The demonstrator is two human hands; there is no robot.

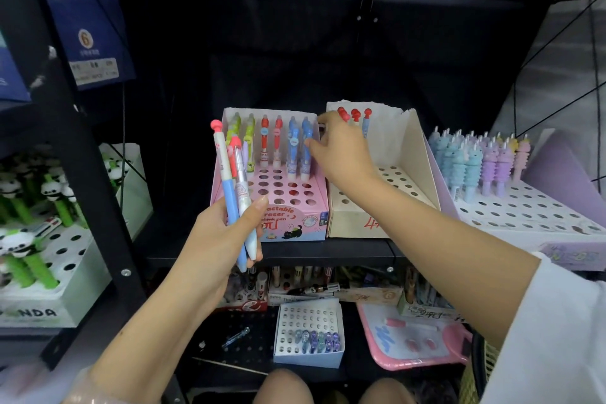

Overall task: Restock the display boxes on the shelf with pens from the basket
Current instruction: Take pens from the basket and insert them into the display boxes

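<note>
Rows of vacant holes lie below the right hand [341, 151], fingers spread loosely at the pink box [288, 207] rim, while the left hand [223, 233] grips two pens [236, 193].

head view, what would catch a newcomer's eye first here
The left hand in the foreground grips a bunch of pens upright before the pink display box. Behind it, the right hand reaches between that box and the white display box, fingers by the blue pens.
</note>
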